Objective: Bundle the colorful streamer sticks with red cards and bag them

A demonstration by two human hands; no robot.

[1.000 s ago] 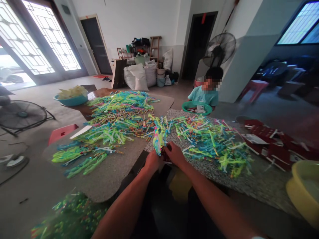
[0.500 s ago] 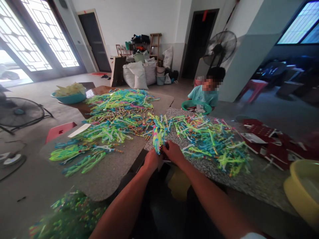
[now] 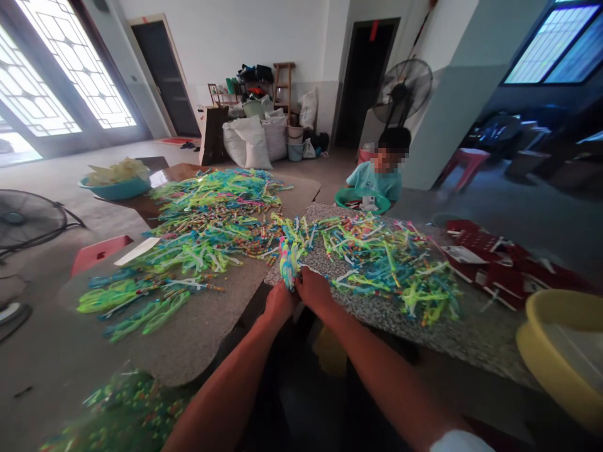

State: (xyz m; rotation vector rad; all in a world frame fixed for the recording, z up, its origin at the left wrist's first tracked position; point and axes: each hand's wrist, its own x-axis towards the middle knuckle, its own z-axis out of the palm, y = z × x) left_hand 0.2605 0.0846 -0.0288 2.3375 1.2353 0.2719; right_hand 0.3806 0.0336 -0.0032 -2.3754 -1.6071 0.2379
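Observation:
My left hand (image 3: 281, 302) is closed round the lower end of a bundle of coloured cords (image 3: 288, 258), yellow-green, blue, white and pink, which stands up above my fists. Pressed close against it, my right hand (image 3: 313, 287) has its fingers bent at the bundle's base; what its fingertips pinch is hidden. Beyond my hands lie loose cords with beaded ends, one heap (image 3: 217, 213) on the left tabletop and another heap (image 3: 391, 263) on the speckled stone top to the right. Smaller sorted bunches (image 3: 141, 301) rest near the left table's front edge.
A person (image 3: 377, 172) sits across the table behind a green basin (image 3: 362, 199). Dark red cards (image 3: 504, 257) and yellow basins (image 3: 556, 339) are at right. A blue basin (image 3: 115, 187) stands at far left, a red stool (image 3: 101, 254) by the table, and a bag of beads (image 3: 122, 411) below.
The whole view has shifted slightly, so things appear farther left. Both hands stay together on the bundle of cords, with only a small change in the right fingers.

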